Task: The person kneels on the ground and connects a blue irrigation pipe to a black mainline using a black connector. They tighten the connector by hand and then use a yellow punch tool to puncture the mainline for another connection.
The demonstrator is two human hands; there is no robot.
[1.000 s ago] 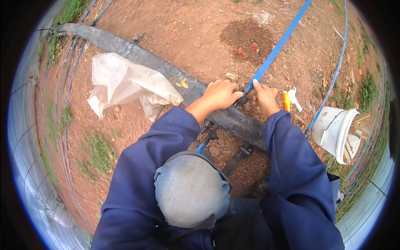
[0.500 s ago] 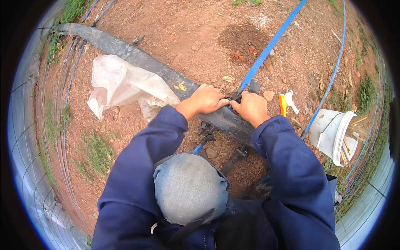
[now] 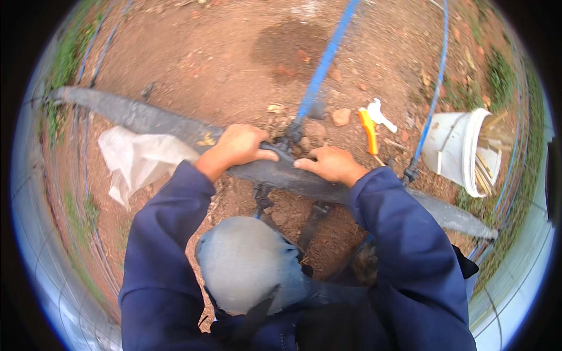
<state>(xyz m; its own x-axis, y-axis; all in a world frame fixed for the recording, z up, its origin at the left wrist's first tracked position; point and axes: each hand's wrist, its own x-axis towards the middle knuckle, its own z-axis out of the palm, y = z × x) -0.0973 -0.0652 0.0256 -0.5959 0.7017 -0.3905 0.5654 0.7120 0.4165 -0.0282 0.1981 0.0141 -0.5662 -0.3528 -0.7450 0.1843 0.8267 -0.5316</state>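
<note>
A wide black flat hose [image 3: 146,114] lies across the ground. My left hand [image 3: 241,146] is wrapped over it, its fingers past the far edge and its thumb along the top. To the right, my right hand [image 3: 332,165] grips the same hose, thumb pointing left and fingers curled. Between them, a black connector [image 3: 287,142] sits at the hose's far edge. From it a blue flat hose [image 3: 325,67] runs away from me. On the near side, another black connector [image 3: 261,198] hangs from the black hose. My fingertips are partly hidden.
A crumpled whitish plastic sheet [image 3: 137,161] lies at left. An orange-handled tool [image 3: 368,131] and a white plastic piece [image 3: 380,115] lie right of my hands. A tipped white bucket [image 3: 453,143] holds sticks. A second blue hose [image 3: 436,88] joins the black hose. My knee [image 3: 252,263] is below.
My hands have moved apart along the black hose; before, both thumbs met at the connector. The whole view has shifted, showing more of the hose's right end.
</note>
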